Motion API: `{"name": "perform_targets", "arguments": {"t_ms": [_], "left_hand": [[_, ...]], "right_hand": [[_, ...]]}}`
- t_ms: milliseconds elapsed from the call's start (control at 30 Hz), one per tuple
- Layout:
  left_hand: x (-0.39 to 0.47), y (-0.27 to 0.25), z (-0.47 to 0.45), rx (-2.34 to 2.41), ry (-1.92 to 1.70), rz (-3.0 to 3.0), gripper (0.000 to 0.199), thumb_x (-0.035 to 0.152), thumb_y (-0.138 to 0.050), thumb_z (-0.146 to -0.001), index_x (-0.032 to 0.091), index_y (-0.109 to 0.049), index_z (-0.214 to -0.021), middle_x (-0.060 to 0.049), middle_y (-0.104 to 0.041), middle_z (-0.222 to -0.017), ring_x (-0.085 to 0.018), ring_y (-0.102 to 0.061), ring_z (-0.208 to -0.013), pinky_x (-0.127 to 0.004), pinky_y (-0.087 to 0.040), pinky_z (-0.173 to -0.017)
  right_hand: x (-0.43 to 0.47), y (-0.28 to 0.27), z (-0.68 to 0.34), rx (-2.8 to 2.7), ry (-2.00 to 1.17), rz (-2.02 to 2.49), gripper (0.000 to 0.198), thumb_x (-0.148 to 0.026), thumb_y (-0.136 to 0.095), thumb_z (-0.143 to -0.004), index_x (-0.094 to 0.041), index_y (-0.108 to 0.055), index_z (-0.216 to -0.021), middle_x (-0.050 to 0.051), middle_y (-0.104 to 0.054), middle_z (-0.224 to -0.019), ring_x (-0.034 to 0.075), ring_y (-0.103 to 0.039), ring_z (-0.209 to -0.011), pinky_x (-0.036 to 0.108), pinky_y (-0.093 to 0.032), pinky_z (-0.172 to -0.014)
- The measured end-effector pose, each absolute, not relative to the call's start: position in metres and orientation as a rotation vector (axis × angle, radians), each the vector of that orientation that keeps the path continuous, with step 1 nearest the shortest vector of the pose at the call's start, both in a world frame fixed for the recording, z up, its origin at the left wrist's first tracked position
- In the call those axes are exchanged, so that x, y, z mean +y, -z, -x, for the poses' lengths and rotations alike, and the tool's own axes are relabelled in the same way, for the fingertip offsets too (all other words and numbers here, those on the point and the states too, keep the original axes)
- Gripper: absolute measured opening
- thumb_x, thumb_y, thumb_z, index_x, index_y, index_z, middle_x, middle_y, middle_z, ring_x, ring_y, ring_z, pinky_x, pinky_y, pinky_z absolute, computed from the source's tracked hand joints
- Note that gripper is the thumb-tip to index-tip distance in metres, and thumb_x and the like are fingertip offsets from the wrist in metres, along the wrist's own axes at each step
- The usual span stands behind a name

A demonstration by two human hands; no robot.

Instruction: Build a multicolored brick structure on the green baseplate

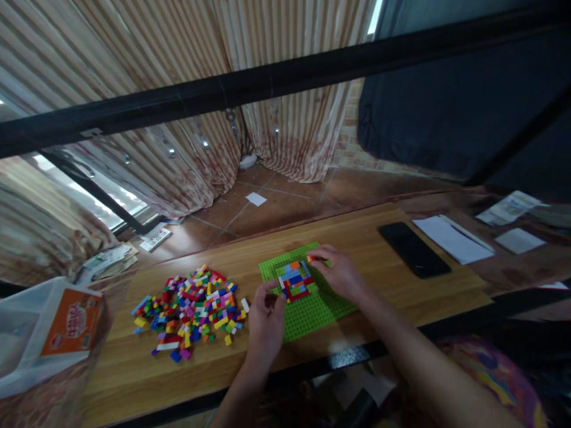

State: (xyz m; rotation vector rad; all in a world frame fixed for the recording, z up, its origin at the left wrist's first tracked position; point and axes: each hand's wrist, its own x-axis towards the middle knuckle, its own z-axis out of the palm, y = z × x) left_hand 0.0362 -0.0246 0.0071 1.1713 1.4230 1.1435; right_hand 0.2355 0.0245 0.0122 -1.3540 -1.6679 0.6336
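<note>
A green studded baseplate (307, 324) lies on the wooden table, with a cluster of joined toy bricks (295, 279) in red, blue, orange and white on its upper middle. My right hand (341, 273) reaches in from the right and pinches a small orange-red brick (311, 258) at the cluster's upper right side. Whether that brick touches the plate, I cannot tell. My left hand (266, 315) is at the cluster's left side, over the plate's left edge. Its fingers are bent, with thumb and forefinger apart, and no brick shows in them.
A loose heap of mixed bricks (196, 303) spreads over the table's left part. Beyond it stands a clear plastic box (27, 333) with an orange label. A black phone (414, 248) and white papers (452, 239) lie to the right. A dark metal bar (178, 98) crosses behind.
</note>
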Motion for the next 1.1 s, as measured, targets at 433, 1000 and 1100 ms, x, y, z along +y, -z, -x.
{"name": "perform_targets", "arguments": {"t_ms": [433, 1000, 1100], "left_hand": [[0.01, -0.013, -0.04, 1.587, -0.961, -2.098, 0.034, 0.014, -0.056, -0.081, 0.019, -0.058, -0.115, -0.01, -0.059, -0.12, -0.024, -0.055, -0.113, -0.044, -0.045, -0.101], [0.02, -0.016, -0.054, 1.492, -0.551, -2.471, 0.045, 0.023, -0.053, -0.087, 0.024, -0.051, -0.132, -0.013, -0.049, -0.136, -0.03, -0.047, -0.12, -0.049, -0.04, -0.1], [0.019, -0.016, -0.059, 1.526, -0.452, -2.548, 0.043, 0.026, -0.049, -0.09, 0.025, -0.05, -0.133, -0.012, -0.049, -0.137, -0.032, -0.048, -0.116, -0.049, -0.042, -0.094]], "right_hand": [[0.053, -0.013, -0.233, -2.034, -0.74, 1.387, 0.049, -0.007, -0.057, -0.079, -0.024, -0.059, -0.125, 0.003, -0.069, -0.099, 0.017, -0.063, -0.091, 0.034, -0.048, -0.086], [0.068, -0.021, -0.234, -2.146, -0.82, 1.32, 0.045, -0.006, -0.056, -0.076, -0.024, -0.065, -0.117, -0.001, -0.071, -0.085, 0.015, -0.065, -0.078, 0.028, -0.049, -0.075], [0.075, -0.023, -0.235, -2.194, -0.833, 1.31, 0.044, -0.006, -0.059, -0.073, -0.023, -0.068, -0.113, -0.001, -0.072, -0.082, 0.015, -0.065, -0.074, 0.027, -0.049, -0.071]]}}
